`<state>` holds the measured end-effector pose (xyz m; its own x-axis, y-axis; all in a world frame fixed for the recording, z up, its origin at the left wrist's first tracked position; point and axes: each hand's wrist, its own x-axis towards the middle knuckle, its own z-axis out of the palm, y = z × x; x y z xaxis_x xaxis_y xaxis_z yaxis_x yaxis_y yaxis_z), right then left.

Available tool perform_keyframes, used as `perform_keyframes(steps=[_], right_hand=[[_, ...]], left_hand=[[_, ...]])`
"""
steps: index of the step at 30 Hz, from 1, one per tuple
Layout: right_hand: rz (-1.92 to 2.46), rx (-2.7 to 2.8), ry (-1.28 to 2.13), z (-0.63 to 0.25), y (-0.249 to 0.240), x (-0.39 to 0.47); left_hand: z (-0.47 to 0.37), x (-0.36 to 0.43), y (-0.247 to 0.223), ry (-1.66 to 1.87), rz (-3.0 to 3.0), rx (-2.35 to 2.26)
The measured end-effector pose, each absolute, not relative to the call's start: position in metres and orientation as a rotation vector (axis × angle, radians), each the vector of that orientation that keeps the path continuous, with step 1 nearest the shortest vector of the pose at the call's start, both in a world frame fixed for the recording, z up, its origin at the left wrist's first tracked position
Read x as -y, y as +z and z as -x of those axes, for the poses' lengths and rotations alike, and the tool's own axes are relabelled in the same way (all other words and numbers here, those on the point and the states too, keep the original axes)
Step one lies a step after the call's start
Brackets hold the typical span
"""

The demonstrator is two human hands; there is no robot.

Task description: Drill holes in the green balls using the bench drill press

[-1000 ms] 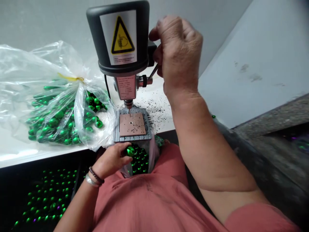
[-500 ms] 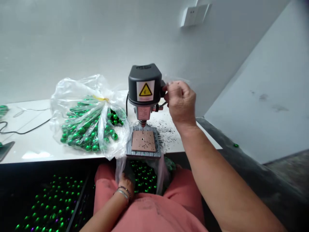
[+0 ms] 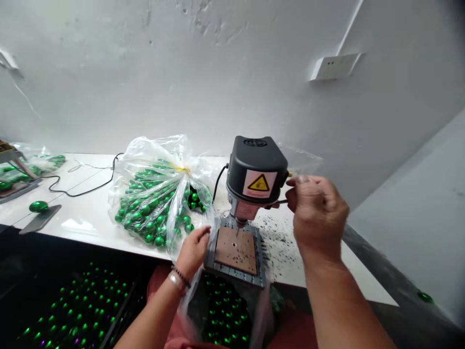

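Note:
A small black drill press with a yellow warning triangle stands on the white bench. Its thin bit is above a square brown board with a small hole, strewn with dark shavings. My right hand is closed around the press's feed lever on the right side. At the left edge of the grey slotted base, my left hand has its fingers curled together; what they hold, if anything, is hidden. Beside it lies a tied clear plastic bag of shiny green balls.
Below the base, an open clear bag holds green balls on my lap. More balls fill a dark container at lower left. One green ball lies by a phone-like slab. A black cable crosses the bench.
My left hand has risen from the lap bag to the base's left edge. My right hand stays on the lever. The view has shifted, so the bench appears lower and farther right.

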<state>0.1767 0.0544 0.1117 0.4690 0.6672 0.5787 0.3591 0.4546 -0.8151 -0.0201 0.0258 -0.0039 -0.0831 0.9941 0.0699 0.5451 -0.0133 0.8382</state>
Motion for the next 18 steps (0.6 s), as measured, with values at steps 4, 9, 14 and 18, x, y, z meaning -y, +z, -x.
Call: perform_keyframes(steps=[4,9,14,18], right_hand=[[1.176,1.102,0.228,-0.177,0.112,-0.054],[1.216,1.080,0.228,-0.178,0.113,-0.053],[1.259,1.074,0.200,-0.179,0.111,-0.051],[1.263,1.076,0.187,-0.180,0.111,-0.050]], left_hand=[[0.038,-0.092,-0.010,0.908,-1.670,-2.225],[0.083,-0.112,-0.006,0.719,-1.526,-2.629],[0.093,-0.119,-0.016,0.404,-1.602,-2.696],[0.065,-0.126,-0.032,0.360,-1.631,-2.533]])
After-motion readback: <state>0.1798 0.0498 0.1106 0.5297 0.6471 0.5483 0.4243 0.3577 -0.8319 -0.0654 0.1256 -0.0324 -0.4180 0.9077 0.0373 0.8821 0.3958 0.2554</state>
